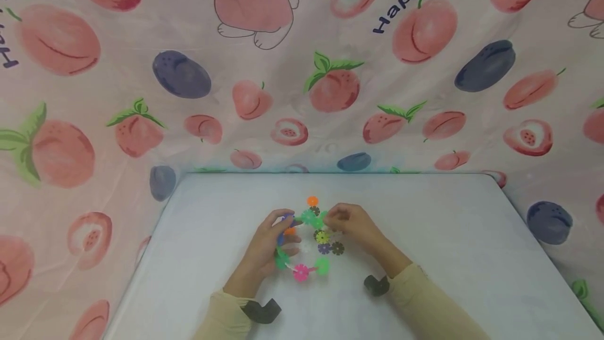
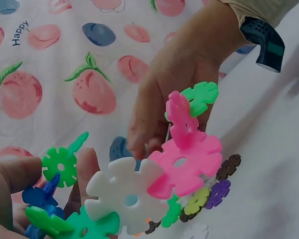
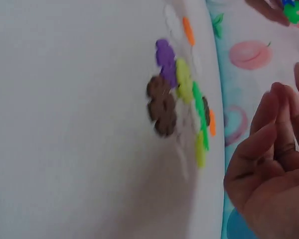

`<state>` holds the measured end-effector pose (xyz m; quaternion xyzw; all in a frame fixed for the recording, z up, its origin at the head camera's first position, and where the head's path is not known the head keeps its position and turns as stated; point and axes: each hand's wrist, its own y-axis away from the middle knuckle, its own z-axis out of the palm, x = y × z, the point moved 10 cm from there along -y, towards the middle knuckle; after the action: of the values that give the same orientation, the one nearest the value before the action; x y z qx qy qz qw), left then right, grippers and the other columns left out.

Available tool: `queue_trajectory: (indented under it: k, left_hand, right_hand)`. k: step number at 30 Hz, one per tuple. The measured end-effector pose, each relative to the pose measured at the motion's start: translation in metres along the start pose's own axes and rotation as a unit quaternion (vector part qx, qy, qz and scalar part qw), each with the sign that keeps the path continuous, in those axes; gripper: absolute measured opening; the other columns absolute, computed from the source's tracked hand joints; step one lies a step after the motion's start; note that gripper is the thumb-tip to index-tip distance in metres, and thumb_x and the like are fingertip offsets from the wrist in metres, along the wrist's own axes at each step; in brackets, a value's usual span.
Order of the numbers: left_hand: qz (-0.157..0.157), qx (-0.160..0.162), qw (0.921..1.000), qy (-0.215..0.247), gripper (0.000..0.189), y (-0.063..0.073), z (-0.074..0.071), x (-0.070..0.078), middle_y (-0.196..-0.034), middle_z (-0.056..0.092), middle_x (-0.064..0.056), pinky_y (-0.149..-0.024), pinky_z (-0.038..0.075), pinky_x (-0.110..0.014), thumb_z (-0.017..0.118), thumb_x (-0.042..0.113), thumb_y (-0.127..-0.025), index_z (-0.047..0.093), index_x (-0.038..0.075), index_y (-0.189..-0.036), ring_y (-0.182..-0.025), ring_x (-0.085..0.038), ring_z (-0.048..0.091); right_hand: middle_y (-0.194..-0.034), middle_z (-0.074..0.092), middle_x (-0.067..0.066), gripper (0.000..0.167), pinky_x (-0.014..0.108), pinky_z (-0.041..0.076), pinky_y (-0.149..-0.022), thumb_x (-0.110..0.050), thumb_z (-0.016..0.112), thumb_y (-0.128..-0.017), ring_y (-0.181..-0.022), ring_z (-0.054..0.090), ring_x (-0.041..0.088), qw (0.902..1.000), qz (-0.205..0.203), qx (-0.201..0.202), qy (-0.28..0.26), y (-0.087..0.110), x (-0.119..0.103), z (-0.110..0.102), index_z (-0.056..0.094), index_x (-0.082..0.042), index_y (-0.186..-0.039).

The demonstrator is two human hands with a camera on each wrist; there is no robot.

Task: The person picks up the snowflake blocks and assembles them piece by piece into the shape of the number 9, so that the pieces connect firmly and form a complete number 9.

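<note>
My left hand (image 1: pixel 264 243) holds a curved chain of flower-shaped interlocking plastic discs. Its fingers and thumb grip the blue discs (image 2: pixel 42 196). Along the chain come a light green disc (image 2: pixel 60 167), a white disc (image 2: pixel 131 194), a pink disc (image 2: pixel 187 162) and, at one end, a bright green disc (image 2: pixel 200 97). My right hand (image 1: pixel 351 222) is to the right of the chain, fingertips bunched beside the green discs in the head view. Its fingers (image 3: pixel 264 109) are bent toward the thumb; I cannot tell whether something small is between them.
Loose discs lie on the white table (image 1: pixel 424 214): an orange disc (image 1: pixel 312 201), a yellow disc (image 1: pixel 322 236), a purple disc (image 1: pixel 324 248), a brown disc (image 1: pixel 337 248) and several others. A fruit-print curtain (image 1: pixel 302 77) surrounds the table's back and sides.
</note>
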<state>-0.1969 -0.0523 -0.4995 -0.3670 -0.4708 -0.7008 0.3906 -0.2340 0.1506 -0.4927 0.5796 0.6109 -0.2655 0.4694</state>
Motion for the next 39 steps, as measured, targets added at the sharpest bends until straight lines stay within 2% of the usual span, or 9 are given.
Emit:
queue_trajectory:
  k: [4,7,10,16,20,26,30,35,39]
  left_hand:
    - [0.002,-0.002,1.0,-0.001,0.046,0.0,-0.001,0.0,-0.133,0.061,-0.008,-0.073,0.06,-0.034,0.066,0.044,-0.098,0.054,0.02,-0.135,-0.087,-0.017,0.069]
    - [0.001,0.005,1.0,0.001,0.043,0.0,-0.002,0.0,-0.133,0.058,-0.009,-0.073,0.059,-0.033,0.066,0.045,-0.098,0.055,0.022,-0.133,-0.088,-0.017,0.069]
    - [0.001,0.016,0.9998,0.01,0.042,0.001,-0.004,0.001,-0.132,0.057,-0.008,-0.072,0.057,-0.033,0.065,0.044,-0.098,0.056,0.022,-0.133,-0.087,-0.016,0.068]
    - [0.009,0.023,0.9994,0.025,0.048,0.002,-0.006,0.004,-0.13,0.062,-0.004,-0.07,0.053,-0.029,0.067,0.046,-0.096,0.054,0.02,-0.134,-0.086,-0.015,0.067]
    - [0.01,0.022,0.9994,0.024,0.049,0.002,-0.007,0.004,-0.129,0.063,-0.004,-0.069,0.052,-0.028,0.067,0.047,-0.096,0.054,0.02,-0.134,-0.086,-0.015,0.067]
    - [0.011,0.019,0.9995,0.024,0.056,0.002,-0.008,0.002,-0.13,0.064,-0.004,-0.068,0.051,-0.027,0.068,0.046,-0.095,0.051,0.015,-0.139,-0.085,-0.015,0.066]
    - [0.011,0.023,0.9995,0.019,0.054,0.001,-0.008,0.001,-0.129,0.065,-0.004,-0.068,0.052,-0.027,0.068,0.046,-0.096,0.052,0.016,-0.138,-0.084,-0.014,0.067]
    - [0.01,0.022,0.9996,0.018,0.052,0.002,-0.007,0.0,-0.129,0.066,-0.004,-0.066,0.052,-0.026,0.067,0.044,-0.097,0.053,0.016,-0.138,-0.082,-0.014,0.067]
    - [0.008,0.019,0.9996,0.02,0.054,0.001,-0.006,-0.001,-0.129,0.066,-0.003,-0.066,0.05,-0.026,0.067,0.044,-0.097,0.051,0.014,-0.14,-0.081,-0.014,0.066]
  right_hand:
    - [-0.096,0.072,-0.005,0.012,0.036,0.055,-0.083,-0.029,0.077,-0.091,-0.092,0.064,0.014,0.9961,0.0,0.008,0.088,-0.001,0.009,-0.004,0.075,-0.021,-0.099]
    - [-0.095,0.071,-0.006,0.01,0.038,0.055,-0.085,-0.027,0.077,-0.089,-0.092,0.064,0.014,0.9901,0.007,0.01,0.14,0.0,0.017,-0.005,0.076,-0.022,-0.098]
    - [-0.094,0.07,-0.005,0.011,0.039,0.054,-0.084,-0.026,0.079,-0.087,-0.091,0.062,0.015,0.9854,0.018,0.01,0.169,0.0,0.025,-0.004,0.075,-0.023,-0.097]
    - [-0.093,0.069,-0.004,0.017,0.037,0.053,-0.083,-0.023,0.085,-0.081,-0.09,0.061,0.016,0.9798,0.031,0.014,0.197,-0.001,0.029,-0.003,0.075,-0.022,-0.095]
    - [-0.091,0.068,-0.004,0.02,0.036,0.053,-0.081,-0.022,0.087,-0.079,-0.088,0.06,0.015,0.9768,0.025,0.018,0.212,-0.002,0.027,-0.002,0.074,-0.021,-0.094]
    - [-0.088,0.067,-0.004,0.02,0.034,0.052,-0.075,-0.021,0.087,-0.078,-0.084,0.058,0.015,0.9741,0.025,0.019,0.224,-0.002,0.029,-0.001,0.073,-0.019,-0.093]
    - [-0.088,0.067,-0.003,0.021,0.033,0.051,-0.074,-0.021,0.088,-0.078,-0.083,0.058,0.015,0.9727,0.025,0.018,0.23,-0.002,0.03,-0.002,0.072,-0.019,-0.092]
    - [-0.088,0.066,-0.004,0.025,0.033,0.051,-0.073,-0.02,0.089,-0.076,-0.082,0.058,0.015,0.9734,0.013,0.018,0.228,-0.001,0.029,-0.002,0.069,-0.019,-0.09]
    - [-0.087,0.065,-0.004,0.022,0.033,0.05,-0.073,-0.019,0.086,-0.079,-0.081,0.057,0.016,0.9772,0.006,0.019,0.212,-0.001,0.027,-0.002,0.067,-0.019,-0.089]
